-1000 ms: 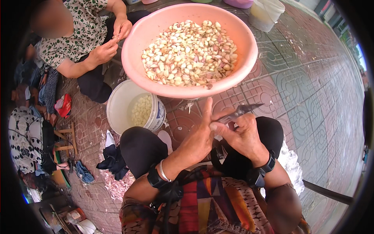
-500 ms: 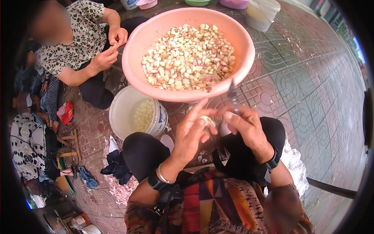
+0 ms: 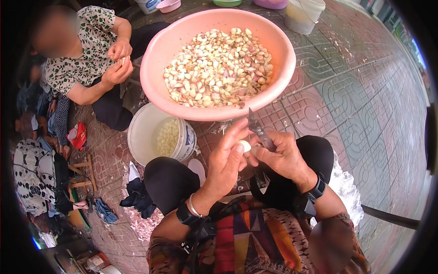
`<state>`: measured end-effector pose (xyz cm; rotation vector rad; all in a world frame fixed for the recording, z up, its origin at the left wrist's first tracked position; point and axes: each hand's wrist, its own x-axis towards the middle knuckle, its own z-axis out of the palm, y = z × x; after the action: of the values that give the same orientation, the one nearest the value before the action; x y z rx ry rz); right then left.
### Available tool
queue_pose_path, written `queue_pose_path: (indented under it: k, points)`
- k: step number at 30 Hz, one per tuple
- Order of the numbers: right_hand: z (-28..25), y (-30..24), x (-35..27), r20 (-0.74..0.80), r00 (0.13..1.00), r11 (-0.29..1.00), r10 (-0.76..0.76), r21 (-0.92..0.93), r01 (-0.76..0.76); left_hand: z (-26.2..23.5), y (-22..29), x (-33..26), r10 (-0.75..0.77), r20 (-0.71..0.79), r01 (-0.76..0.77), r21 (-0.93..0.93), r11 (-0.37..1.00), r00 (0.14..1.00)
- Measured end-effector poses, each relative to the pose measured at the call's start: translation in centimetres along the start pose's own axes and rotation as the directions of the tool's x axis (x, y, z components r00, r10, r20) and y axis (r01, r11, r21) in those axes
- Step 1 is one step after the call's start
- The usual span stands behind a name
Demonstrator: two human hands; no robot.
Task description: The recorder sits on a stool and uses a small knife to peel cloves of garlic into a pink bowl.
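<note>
My left hand [image 3: 224, 157] pinches a pale, smooth garlic clove [image 3: 244, 146] between thumb and fingers, above my lap. Close beside it, my right hand [image 3: 285, 155] is closed round a small metal knife [image 3: 259, 129], whose blade points up and away from me. Its thumb is near the clove; whether it touches I cannot tell. Just beyond my hands stands a big pink basin [image 3: 153, 86] heaped with garlic cloves [image 3: 219, 68], some with purplish skin. Left of my knees, a white bucket [image 3: 139, 132] holds peeled cloves [image 3: 169, 137], seemingly in liquid.
At the upper left a person [image 3: 91, 50] in a patterned shirt sits with both hands together. Garlic skins [image 3: 143, 223] lie on the paving by a dark cloth [image 3: 139, 196]. A whitish bucket [image 3: 303, 18] stands beyond the basin, and a wooden stool [image 3: 84, 173] is at left.
The knife was blurred and now shows clearly, tilted left. The clove in my left hand now looks smooth and bare. The other person's hands have shifted left.
</note>
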<state>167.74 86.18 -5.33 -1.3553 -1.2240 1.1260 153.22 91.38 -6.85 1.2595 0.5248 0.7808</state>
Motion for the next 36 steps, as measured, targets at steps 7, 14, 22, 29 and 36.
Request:
queue_pose_path:
  k: [7,14,22,29,36]
  points:
    - [-0.1,1.0,0.1,-0.060,0.993,0.993,-0.102,-0.066,0.098,-0.8,-2.2,0.3,-0.147,0.016,0.143,-0.358,0.923,0.989]
    - [-0.2,0.4,-0.1,-0.063,0.996,0.996,-0.057,0.063,0.061,0.5,-1.5,-0.1,-0.208,-0.091,0.178,-0.260,0.949,0.974]
    - [-1.7,0.1,-0.6,0.126,0.990,0.732,0.057,0.669,-0.127,-2.2,0.1,0.4,-0.213,-0.066,0.154,-0.492,0.857,0.975]
    - [-1.3,0.4,-1.3,0.102,0.967,0.882,-0.235,-0.396,0.256,-10.6,4.5,-0.7,0.113,-0.385,0.056,0.403,0.913,0.916]
    - [-1.3,-0.9,-1.0,0.096,0.959,0.901,-0.268,-0.327,0.285,-17.5,4.2,-1.1,0.360,-0.335,0.092,0.830,0.550,0.871]
